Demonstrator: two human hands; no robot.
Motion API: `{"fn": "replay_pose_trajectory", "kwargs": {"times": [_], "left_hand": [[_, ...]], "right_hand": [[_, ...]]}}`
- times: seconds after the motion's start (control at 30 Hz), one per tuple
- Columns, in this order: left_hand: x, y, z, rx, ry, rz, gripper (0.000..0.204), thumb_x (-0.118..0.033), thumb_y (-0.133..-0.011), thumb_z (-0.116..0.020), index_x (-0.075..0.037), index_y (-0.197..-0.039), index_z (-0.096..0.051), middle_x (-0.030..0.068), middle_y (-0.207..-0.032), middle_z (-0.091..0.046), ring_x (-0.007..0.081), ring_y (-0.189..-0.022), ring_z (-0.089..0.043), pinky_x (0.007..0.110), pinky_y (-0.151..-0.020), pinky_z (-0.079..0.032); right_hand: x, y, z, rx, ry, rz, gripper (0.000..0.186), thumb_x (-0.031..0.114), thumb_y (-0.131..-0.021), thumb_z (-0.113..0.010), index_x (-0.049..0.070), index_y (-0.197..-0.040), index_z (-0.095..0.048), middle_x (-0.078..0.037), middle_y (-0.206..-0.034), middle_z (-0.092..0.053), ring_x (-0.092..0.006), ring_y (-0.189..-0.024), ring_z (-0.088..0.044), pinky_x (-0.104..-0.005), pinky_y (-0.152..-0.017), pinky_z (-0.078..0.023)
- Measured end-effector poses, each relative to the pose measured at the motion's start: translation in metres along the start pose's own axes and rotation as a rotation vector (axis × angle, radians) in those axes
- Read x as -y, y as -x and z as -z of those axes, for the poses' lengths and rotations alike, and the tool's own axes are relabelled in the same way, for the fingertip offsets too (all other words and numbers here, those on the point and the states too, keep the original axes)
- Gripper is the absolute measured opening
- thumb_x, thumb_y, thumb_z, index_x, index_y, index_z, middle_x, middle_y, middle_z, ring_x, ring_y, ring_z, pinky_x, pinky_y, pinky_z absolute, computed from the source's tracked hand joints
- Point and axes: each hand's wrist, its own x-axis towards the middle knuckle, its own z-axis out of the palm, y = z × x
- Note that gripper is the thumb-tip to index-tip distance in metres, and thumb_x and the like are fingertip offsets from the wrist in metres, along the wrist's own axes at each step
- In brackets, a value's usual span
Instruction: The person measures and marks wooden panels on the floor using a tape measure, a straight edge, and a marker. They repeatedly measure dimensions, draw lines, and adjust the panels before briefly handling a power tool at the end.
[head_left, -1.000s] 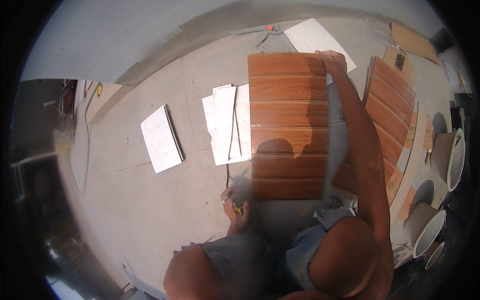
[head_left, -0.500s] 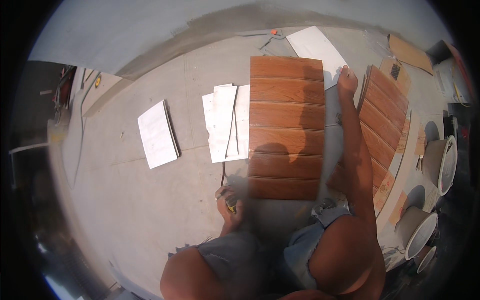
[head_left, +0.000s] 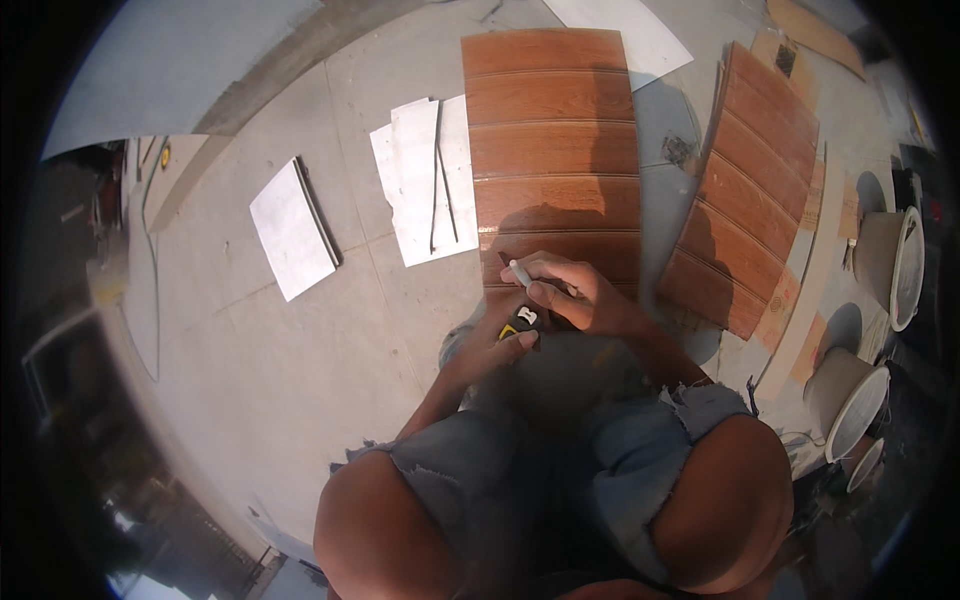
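Now the right hand (head_left: 580, 295), back from the far edge of the brown wood-grain tile (head_left: 553, 150), grips a grey pencil (head_left: 520, 272); the left hand (head_left: 505, 345) grasps a yellow-black tape measure (head_left: 522, 322).

a reddish-brown wood-grain tile (head_left: 552, 150) with dark cross lines lies on pale grey concrete floor (head_left: 280, 370), a matching brown plank-patterned tile (head_left: 755, 200) beside it. white tile pieces (head_left: 425, 180) and a white tile (head_left: 292, 228) with a dark edge sit to the left. the right hand (head_left: 575, 295) grips a white pencil (head_left: 522, 274); the left hand (head_left: 500, 345) holds a yellow-and-black tape measure (head_left: 522, 322). the frayed denim shorts (head_left: 560, 450) are faded blue-grey, and the buckets (head_left: 885, 265) are tan with white rims.
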Motion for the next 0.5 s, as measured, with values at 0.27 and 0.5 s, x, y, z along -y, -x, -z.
{"fn": "replay_pose_trajectory", "kwargs": {"times": [0.27, 0.5], "left_hand": [[0.019, -0.02, -0.035, 0.059, 0.581, -0.129, 0.05, -0.052, -0.104, -0.051, -0.007, -0.123, -0.057, 0.0169, -0.144, -0.054, 0.0253, -0.115, -0.064, 0.035, -0.09, -0.055], [0.024, -0.016, -0.051, -0.06, 0.712, -0.01, 0.049, -0.052, -0.111, -0.042, -0.01, -0.137, -0.05, 0.015, -0.141, -0.056, 0.0287, -0.125, -0.062, 0.047, -0.106, -0.054]], "right_hand": [[0.009, 0.045, 0.046, -0.543, -0.353, 0.021, 0.039, 0.038, -0.107, -0.063, 0.001, -0.122, -0.064, -0.003, -0.091, -0.065, -0.0099, -0.076, -0.056, -0.027, -0.068, -0.05], [0.018, 0.067, -0.019, -0.21, 0.765, 0.048, 0.067, 0.048, -0.088, -0.082, 0.006, -0.133, -0.057, -0.011, -0.111, -0.068, -0.0312, -0.105, -0.073, -0.0406, -0.084, -0.061]]}}
